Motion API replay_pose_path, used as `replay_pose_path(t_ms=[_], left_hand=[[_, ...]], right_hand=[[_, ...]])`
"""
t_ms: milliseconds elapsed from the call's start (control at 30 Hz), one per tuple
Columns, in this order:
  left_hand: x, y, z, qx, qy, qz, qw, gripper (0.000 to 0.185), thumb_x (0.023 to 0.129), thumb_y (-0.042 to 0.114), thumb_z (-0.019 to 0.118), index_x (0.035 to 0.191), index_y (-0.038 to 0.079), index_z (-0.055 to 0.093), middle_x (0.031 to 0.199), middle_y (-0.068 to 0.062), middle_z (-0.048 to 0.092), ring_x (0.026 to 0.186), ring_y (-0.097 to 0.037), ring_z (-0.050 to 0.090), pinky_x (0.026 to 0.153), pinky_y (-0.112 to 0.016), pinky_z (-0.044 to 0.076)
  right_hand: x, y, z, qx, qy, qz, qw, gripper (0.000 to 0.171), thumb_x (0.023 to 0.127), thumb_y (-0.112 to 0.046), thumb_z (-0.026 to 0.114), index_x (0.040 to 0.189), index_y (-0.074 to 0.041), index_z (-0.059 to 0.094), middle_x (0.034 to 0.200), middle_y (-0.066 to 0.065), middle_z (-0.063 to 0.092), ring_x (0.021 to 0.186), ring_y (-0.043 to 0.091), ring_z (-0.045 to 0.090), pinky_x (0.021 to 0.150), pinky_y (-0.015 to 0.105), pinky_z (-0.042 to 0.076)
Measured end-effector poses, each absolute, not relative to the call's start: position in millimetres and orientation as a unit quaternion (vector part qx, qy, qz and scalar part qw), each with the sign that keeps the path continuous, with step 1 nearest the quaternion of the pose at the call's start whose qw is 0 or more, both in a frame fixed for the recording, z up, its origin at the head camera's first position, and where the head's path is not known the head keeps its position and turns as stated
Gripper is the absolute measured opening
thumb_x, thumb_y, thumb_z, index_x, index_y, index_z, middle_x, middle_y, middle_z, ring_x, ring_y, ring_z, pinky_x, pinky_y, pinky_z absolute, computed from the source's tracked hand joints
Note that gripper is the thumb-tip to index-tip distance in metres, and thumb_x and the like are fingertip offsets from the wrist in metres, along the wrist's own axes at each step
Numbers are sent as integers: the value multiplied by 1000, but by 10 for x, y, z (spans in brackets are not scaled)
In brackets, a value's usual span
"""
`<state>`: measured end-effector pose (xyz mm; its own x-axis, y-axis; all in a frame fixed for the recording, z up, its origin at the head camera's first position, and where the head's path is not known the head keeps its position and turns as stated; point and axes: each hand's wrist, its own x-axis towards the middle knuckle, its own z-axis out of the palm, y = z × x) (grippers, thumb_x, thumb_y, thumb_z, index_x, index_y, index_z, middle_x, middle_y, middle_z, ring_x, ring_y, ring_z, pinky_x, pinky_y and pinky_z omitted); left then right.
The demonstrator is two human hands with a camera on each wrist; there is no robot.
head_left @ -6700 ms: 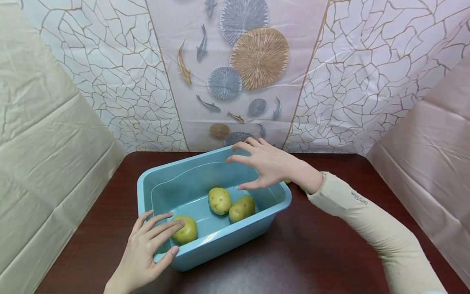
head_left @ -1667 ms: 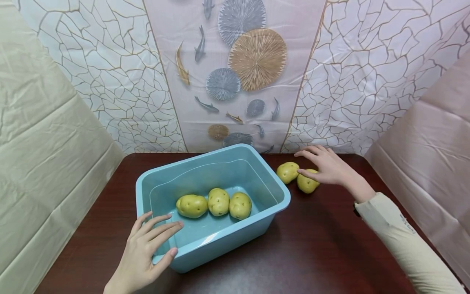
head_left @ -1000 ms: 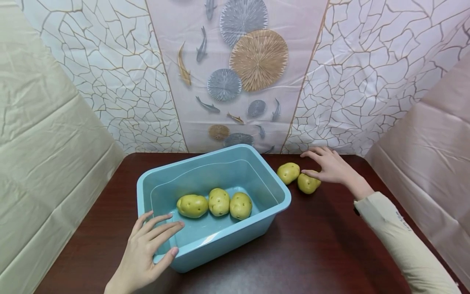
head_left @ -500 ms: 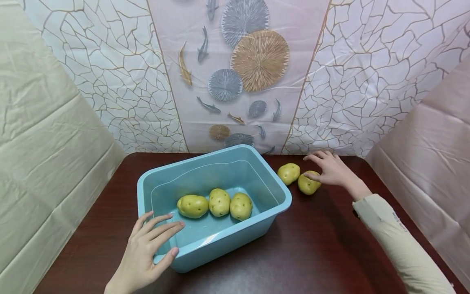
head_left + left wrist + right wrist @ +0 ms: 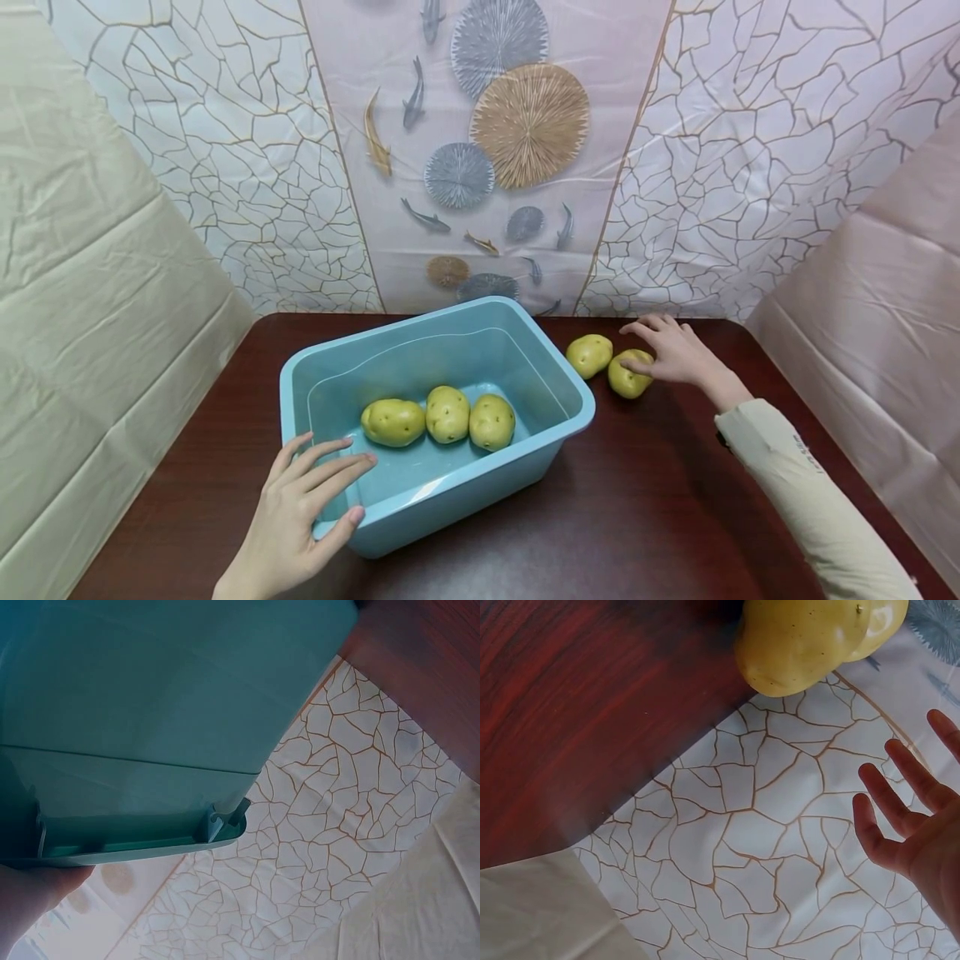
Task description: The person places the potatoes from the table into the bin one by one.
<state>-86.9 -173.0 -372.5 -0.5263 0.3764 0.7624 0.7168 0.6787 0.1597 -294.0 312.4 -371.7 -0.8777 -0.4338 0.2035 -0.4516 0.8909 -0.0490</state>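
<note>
A light blue plastic bin [image 5: 465, 487] stands on the table, turned at an angle. Inside it, three yellow-green potatoes [image 5: 447, 414] lie in a row. My left hand [image 5: 296, 508] rests at the bin's near left corner, thumb on the rim and fingers spread over the inside. Two more potatoes sit on the table right of the bin: one beside its rim [image 5: 588, 356], the other [image 5: 628, 374] farther right. Over that farther one hovers my right hand [image 5: 671, 350], fingers spread and slightly bent, holding nothing; the thumb overlaps the potato in the head view.
The dark red-brown table [image 5: 637, 517] ends at a patterned backdrop [image 5: 697, 167]. Pale cloth panels slope up on the left [image 5: 97, 275] and right [image 5: 877, 308].
My right hand has gone from above the bin to the potatoes on the right, then lowered slightly. The left potato in the bin has rolled back beside the others. My left hand has stayed.
</note>
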Motion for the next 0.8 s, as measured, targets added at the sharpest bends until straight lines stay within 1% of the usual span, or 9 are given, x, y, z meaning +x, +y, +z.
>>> replay_pose_path(t_ms=[133,333,467,800], left_hand=[[-866,-1731,-3730,-325,-841,-235,363,36,88,41,46,111,19,64,99,5,67,104,-19,54,103,-38,20],[-864,-1732,-3730,-324,-841,-236,362,35,88,40,46,111,19,64,99,5,67,104,-19,54,103,-38,20],[-866,-1731,-3730,-325,-841,-237,363,35,88,40,46,111,19,64,99,5,67,104,-19,53,103,-38,21],[-874,-1731,-3733,-326,-839,-237,364,36,88,41,46,111,19,64,99,5,67,105,-20,53,103,-38,21]], right_hand=[[-2956,3134,-3753,224,-969,50,94,52,76,-46,64,117,-16,54,119,11,50,111,34,41,73,47,34],[-2987,3151,-3835,215,-970,46,100,51,73,-45,66,115,-19,56,116,7,53,105,32,45,68,40,33],[-3009,3169,-3879,209,-972,43,94,51,74,-46,66,116,-20,55,117,7,52,105,32,45,69,41,34],[-3027,3204,-3938,211,-974,40,72,58,75,-51,62,121,-16,53,118,11,51,104,33,44,69,43,34]])
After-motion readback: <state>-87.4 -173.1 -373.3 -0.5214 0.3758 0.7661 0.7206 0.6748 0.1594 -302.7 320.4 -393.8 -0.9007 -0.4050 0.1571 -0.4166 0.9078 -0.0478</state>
